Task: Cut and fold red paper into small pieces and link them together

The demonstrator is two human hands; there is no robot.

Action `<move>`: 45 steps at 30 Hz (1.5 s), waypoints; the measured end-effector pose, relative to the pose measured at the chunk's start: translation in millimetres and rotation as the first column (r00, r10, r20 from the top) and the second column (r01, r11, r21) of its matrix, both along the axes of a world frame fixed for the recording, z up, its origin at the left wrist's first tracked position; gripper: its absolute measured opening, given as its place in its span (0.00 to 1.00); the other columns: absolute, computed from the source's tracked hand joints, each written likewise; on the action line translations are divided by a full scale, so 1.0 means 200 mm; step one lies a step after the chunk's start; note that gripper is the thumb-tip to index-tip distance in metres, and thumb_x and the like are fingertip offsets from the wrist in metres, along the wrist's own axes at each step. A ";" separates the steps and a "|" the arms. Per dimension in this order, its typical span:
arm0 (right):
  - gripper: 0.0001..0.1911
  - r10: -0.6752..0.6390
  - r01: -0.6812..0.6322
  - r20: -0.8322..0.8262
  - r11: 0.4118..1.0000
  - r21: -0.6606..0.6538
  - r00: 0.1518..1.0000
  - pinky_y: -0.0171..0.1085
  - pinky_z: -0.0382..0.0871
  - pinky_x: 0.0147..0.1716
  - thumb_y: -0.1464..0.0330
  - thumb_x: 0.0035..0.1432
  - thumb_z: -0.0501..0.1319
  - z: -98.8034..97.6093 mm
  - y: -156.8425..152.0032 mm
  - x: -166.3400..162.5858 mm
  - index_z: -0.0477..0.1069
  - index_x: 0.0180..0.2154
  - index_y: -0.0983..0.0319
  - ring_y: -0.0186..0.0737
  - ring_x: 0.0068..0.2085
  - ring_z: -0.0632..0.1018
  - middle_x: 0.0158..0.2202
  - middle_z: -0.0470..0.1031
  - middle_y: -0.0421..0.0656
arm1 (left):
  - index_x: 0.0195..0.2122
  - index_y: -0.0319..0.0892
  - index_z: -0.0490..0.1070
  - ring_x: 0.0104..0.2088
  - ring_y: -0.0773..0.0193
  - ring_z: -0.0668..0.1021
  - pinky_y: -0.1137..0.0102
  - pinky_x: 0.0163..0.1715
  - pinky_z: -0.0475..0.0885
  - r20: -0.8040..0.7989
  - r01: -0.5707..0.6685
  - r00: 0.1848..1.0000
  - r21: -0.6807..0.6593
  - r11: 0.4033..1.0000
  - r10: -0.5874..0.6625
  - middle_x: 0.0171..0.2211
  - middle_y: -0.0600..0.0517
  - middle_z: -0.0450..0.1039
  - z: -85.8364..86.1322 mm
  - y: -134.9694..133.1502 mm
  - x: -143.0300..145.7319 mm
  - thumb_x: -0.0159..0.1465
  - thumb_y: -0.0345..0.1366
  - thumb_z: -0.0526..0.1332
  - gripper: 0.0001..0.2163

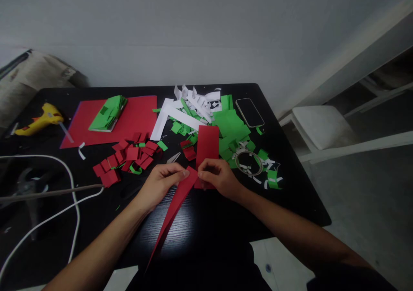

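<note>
A long red paper strip point(177, 203) slants down toward the table's front edge, its lower part looking doubled. My left hand point(164, 180) pinches its upper end between thumb and fingers. Fingers of my right hand point(222, 178) are closed at the strip's top right corner. Beneath that hand a red paper rectangle point(207, 147) lies upright in view on the black table. Scissors point(173, 157) rest just beyond my left hand, their blades showing and their handles hard to make out. Small folded red paper pieces point(132, 154) are heaped to the left.
Green paper sheets point(230, 125) and white paper scraps point(196, 102) spread behind my hands. A phone point(250, 112) and a tape ring point(249, 163) lie right. Leftward are a red sheet point(142, 110), a green folded bundle point(108, 112), a yellow glue gun point(41, 120) and a white cable point(75, 196).
</note>
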State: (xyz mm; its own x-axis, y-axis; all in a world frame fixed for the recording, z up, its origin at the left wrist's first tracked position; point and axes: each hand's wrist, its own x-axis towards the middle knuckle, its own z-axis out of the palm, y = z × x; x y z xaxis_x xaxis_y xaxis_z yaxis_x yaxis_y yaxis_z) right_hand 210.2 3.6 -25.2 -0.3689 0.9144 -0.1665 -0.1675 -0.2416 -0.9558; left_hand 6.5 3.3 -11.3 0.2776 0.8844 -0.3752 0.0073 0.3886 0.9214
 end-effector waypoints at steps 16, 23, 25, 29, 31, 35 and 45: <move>0.12 -0.248 0.223 0.174 0.963 0.152 0.953 0.33 0.64 0.28 0.61 0.56 0.66 0.01 0.05 0.02 0.72 0.25 0.61 0.34 0.27 0.70 0.24 0.71 0.36 | 0.28 0.39 0.79 0.22 0.73 0.65 0.76 0.23 0.60 -0.034 0.190 0.981 -0.027 0.981 -0.191 0.21 0.58 0.68 0.00 0.02 -0.02 0.61 0.44 0.68 0.13; 0.11 -0.490 0.485 0.085 0.871 0.076 0.867 0.33 0.64 0.26 0.61 0.52 0.67 0.00 0.13 0.06 0.71 0.25 0.60 0.34 0.25 0.69 0.23 0.69 0.35 | 0.34 0.39 0.77 0.22 0.67 0.76 0.75 0.22 0.69 0.025 0.188 0.982 -0.182 0.965 -0.187 0.24 0.53 0.74 0.02 0.05 -0.10 0.58 0.43 0.71 0.13; 0.12 -0.549 0.550 0.037 0.835 -0.017 0.835 0.33 0.61 0.22 0.61 0.52 0.67 -0.01 0.16 0.08 0.69 0.25 0.60 0.33 0.22 0.67 0.20 0.67 0.34 | 0.34 0.38 0.76 0.23 0.64 0.79 0.73 0.24 0.74 0.058 0.175 0.984 -0.190 0.966 -0.167 0.25 0.51 0.76 0.04 0.06 -0.10 0.57 0.43 0.72 0.13; 0.12 -0.616 0.614 -0.025 0.787 -0.061 0.787 0.33 0.62 0.20 0.60 0.53 0.66 -0.01 0.18 0.09 0.68 0.27 0.59 0.34 0.20 0.68 0.18 0.67 0.34 | 0.31 0.36 0.77 0.22 0.66 0.79 0.74 0.21 0.75 0.091 -0.032 0.995 -0.079 0.996 0.039 0.26 0.49 0.78 0.07 0.09 -0.11 0.54 0.41 0.75 0.14; 0.11 -0.610 0.608 -0.042 0.792 -0.055 0.791 0.34 0.64 0.21 0.60 0.53 0.66 -0.01 0.18 0.09 0.68 0.27 0.59 0.34 0.21 0.69 0.19 0.68 0.34 | 0.30 0.36 0.77 0.22 0.67 0.78 0.75 0.20 0.75 0.122 -0.250 0.960 -0.033 0.968 0.252 0.26 0.50 0.78 0.07 0.11 -0.11 0.51 0.40 0.76 0.14; 0.12 -0.538 0.540 -0.061 0.842 0.013 0.841 0.33 0.65 0.23 0.60 0.55 0.67 0.00 0.13 0.06 0.69 0.28 0.60 0.33 0.21 0.70 0.20 0.69 0.34 | 0.29 0.37 0.75 0.21 0.70 0.76 0.77 0.18 0.72 0.224 -0.520 0.833 0.005 0.854 0.506 0.23 0.54 0.75 0.06 0.13 -0.12 0.50 0.36 0.76 0.12; 0.20 -0.068 0.025 -0.246 0.985 -0.173 0.967 0.35 0.71 0.34 0.50 0.56 0.64 0.05 0.10 0.09 0.76 0.31 0.62 0.38 0.32 0.76 0.31 0.76 0.43 | 0.27 0.39 0.71 0.17 0.72 0.70 0.77 0.15 0.67 0.261 -0.396 0.888 0.012 0.918 0.379 0.18 0.58 0.69 0.07 0.10 -0.10 0.53 0.35 0.73 0.11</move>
State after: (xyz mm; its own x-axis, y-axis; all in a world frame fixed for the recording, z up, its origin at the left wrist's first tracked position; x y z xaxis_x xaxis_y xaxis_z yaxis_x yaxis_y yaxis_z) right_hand 227.9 22.8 -14.6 -0.3760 0.8987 -0.2259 -0.4105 -0.3801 -0.8289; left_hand -13.7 23.0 2.1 -0.0157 0.9601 -0.2791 -0.3637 0.2545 0.8961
